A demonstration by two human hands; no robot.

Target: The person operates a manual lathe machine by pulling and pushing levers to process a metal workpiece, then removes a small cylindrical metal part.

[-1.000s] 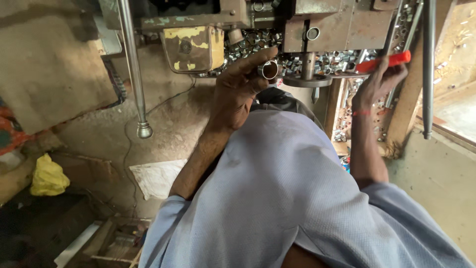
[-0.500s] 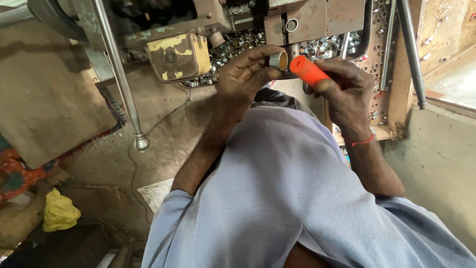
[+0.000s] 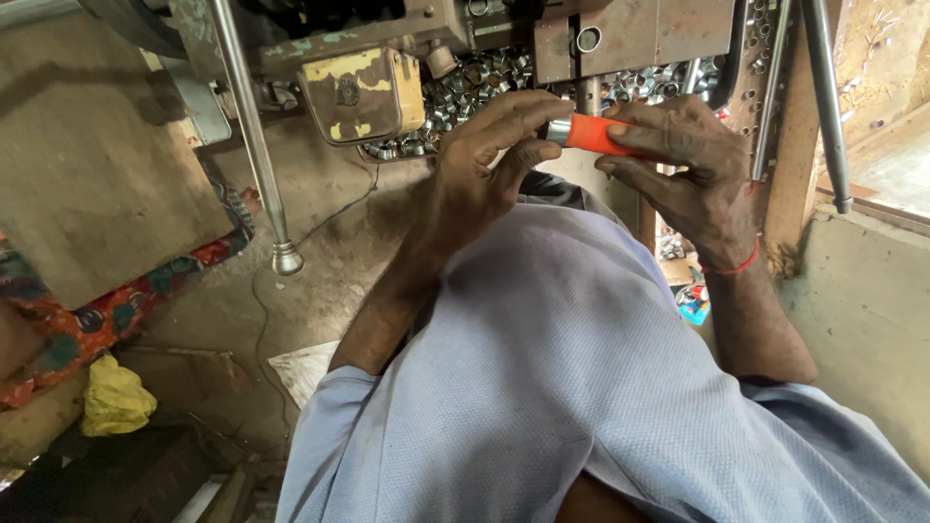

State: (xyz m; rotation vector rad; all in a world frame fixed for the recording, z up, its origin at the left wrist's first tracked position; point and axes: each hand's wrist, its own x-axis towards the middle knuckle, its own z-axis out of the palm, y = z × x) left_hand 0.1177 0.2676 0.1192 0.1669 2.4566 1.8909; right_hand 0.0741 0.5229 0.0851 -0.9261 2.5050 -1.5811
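From my remote view through the head camera, I looked down past a pale blue shirt [image 3: 581, 387] at both bare hands raised together in front of a worn metal machine [image 3: 630, 34]. The left hand [image 3: 480, 169] reached in from the lower left with its forearm angled upward, the thumb and forefingers pinched together on a small silver metal ring [image 3: 558, 130]. That ring sat at the left end of a short orange cylindrical tool [image 3: 601, 136], which lay roughly level between the two hands. The right hand [image 3: 693, 169] came in from the right, a thin red thread bracelet [image 3: 731, 266] on its wrist, fingers curled and clamped around the orange tool's body, hiding its right end. Behind the hands a heap of small shiny metal rings [image 3: 475, 87] lay in the machine's tray, beside a chipped yellow metal box [image 3: 363, 92]. A crumpled yellow cloth [image 3: 114, 397] lay on the floor at lower left.

Compared with half a second before, the hands had drawn slightly closer, the left fingertips had closed onto the tool's silver end, and the orange tool had levelled out from its earlier slant.
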